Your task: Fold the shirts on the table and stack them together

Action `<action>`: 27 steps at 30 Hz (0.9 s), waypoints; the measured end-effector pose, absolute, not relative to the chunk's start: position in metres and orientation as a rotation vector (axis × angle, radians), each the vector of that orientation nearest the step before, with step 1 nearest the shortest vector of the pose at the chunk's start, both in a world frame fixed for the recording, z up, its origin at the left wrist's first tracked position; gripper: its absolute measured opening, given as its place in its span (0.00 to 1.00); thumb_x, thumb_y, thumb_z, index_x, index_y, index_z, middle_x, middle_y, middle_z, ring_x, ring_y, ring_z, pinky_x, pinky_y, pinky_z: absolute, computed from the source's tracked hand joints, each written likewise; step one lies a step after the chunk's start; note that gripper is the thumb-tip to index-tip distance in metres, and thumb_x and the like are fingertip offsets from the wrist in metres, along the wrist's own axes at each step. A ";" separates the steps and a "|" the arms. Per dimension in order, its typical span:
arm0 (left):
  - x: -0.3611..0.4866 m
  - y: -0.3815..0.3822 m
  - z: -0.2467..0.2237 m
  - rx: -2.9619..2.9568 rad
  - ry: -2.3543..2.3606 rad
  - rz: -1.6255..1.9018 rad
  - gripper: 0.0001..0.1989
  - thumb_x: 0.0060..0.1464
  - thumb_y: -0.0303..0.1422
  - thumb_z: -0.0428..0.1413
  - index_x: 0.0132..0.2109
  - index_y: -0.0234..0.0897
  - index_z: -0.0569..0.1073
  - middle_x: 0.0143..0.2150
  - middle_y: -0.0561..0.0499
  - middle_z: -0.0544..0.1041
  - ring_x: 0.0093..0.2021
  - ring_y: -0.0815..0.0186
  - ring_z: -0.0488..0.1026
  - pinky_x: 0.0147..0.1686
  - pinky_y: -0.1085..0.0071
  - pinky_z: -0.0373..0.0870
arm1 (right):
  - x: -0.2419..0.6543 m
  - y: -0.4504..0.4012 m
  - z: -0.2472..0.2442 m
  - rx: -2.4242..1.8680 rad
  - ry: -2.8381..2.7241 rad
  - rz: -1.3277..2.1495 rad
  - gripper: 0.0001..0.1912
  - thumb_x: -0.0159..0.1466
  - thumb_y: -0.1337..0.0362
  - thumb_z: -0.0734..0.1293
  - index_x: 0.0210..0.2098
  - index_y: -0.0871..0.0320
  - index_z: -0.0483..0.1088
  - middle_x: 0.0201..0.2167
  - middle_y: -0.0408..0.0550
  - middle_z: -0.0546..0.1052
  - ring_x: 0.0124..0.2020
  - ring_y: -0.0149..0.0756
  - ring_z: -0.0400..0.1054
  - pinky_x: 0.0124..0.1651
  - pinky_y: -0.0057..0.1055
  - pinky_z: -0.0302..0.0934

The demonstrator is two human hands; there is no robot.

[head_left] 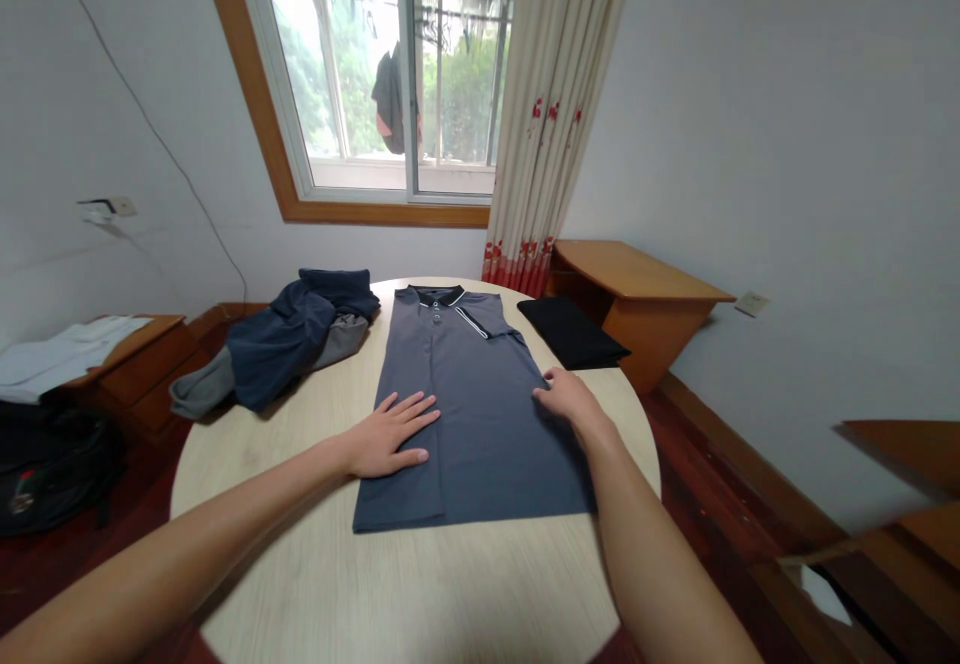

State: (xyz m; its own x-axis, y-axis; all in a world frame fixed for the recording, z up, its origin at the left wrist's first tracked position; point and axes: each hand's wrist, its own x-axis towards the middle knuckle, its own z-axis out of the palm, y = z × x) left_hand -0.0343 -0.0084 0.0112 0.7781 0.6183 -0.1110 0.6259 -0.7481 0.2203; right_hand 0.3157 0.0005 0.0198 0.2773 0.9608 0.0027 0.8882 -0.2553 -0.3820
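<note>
A grey-blue polo shirt (487, 414) lies front side up on the round table, its black, white-edged collar pointing away from me. Its left side has a long strip folded inward, and a sleeve with a white-striped cuff rests across the upper right of the front. My left hand (386, 436) presses flat on the folded strip, fingers spread. At the shirt's right edge, my right hand (571, 399) is closed, thumb and forefinger pinching the fabric; its other fingers are mostly hidden.
The round table (300, 484) carries a heap of dark blue and grey clothes (285, 334) at the back left. A folded black garment (574, 332) lies at the back right. Beyond stand a wooden desk (637, 274) and a curtain (559, 94). A backpack (56, 459) is on the left.
</note>
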 end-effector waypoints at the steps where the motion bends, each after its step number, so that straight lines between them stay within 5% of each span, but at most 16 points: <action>1: -0.034 -0.007 0.015 2.713 0.974 -0.040 0.35 0.65 0.56 0.45 0.72 0.46 0.57 0.76 0.45 0.50 0.74 0.50 0.47 0.69 0.45 0.44 | 0.321 -0.002 0.020 -2.303 -1.676 0.322 0.22 0.60 0.63 0.70 0.52 0.67 0.73 0.51 0.68 0.76 0.52 0.52 0.73 0.48 0.35 0.63; 6: -0.001 -0.013 0.033 2.723 0.914 0.248 0.22 0.68 0.45 0.45 0.57 0.40 0.75 0.59 0.44 0.75 0.60 0.57 0.71 0.60 0.61 0.64 | 0.327 -0.010 0.028 -2.268 -1.570 0.553 0.14 0.54 0.66 0.75 0.39 0.64 0.75 0.39 0.60 0.79 0.40 0.46 0.75 0.37 0.31 0.62; 9: 0.032 -0.029 0.038 2.740 0.791 0.303 0.18 0.67 0.41 0.48 0.54 0.40 0.76 0.52 0.45 0.78 0.53 0.57 0.74 0.54 0.62 0.69 | 0.323 -0.014 0.037 -2.172 -1.500 0.846 0.08 0.55 0.69 0.74 0.25 0.61 0.70 0.22 0.47 0.73 0.23 0.35 0.68 0.27 0.29 0.56; 12: 0.062 -0.045 0.040 2.758 0.707 0.315 0.19 0.66 0.39 0.51 0.59 0.39 0.73 0.52 0.45 0.79 0.51 0.56 0.75 0.52 0.62 0.70 | 0.318 -0.018 0.047 -2.032 -1.518 1.066 0.10 0.57 0.68 0.71 0.23 0.58 0.66 0.14 0.37 0.64 0.16 0.27 0.57 0.22 0.26 0.49; 16: 0.090 -0.052 0.038 2.912 0.617 0.324 0.25 0.64 0.38 0.55 0.66 0.40 0.65 0.51 0.44 0.79 0.50 0.55 0.75 0.50 0.61 0.70 | 0.310 -0.017 0.055 -1.798 -1.633 1.394 0.02 0.59 0.67 0.67 0.30 0.58 0.69 0.15 0.37 0.67 0.17 0.25 0.59 0.20 0.22 0.47; 19: 0.102 -0.049 0.033 3.015 0.551 0.245 0.25 0.64 0.39 0.56 0.66 0.41 0.66 0.48 0.45 0.80 0.49 0.55 0.76 0.48 0.62 0.70 | 0.310 -0.004 0.056 -1.759 -1.677 1.545 0.07 0.58 0.67 0.68 0.37 0.59 0.74 0.19 0.39 0.72 0.18 0.25 0.62 0.20 0.20 0.47; 27: 0.140 -0.029 0.032 2.986 0.621 0.111 0.30 0.55 0.50 0.62 0.57 0.37 0.73 0.51 0.40 0.76 0.52 0.49 0.72 0.44 0.60 0.69 | 0.328 0.073 0.037 -1.863 -1.447 1.040 0.03 0.57 0.70 0.70 0.33 0.61 0.75 0.24 0.45 0.76 0.22 0.27 0.66 0.22 0.22 0.52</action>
State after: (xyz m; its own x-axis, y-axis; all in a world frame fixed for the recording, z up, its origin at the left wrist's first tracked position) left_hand 0.1402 -0.0294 0.0319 0.9147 0.4006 0.0526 0.3942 -0.9134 0.1020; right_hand 0.3275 0.0725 0.0367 0.1182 0.9640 -0.2380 0.5326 -0.2639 -0.8042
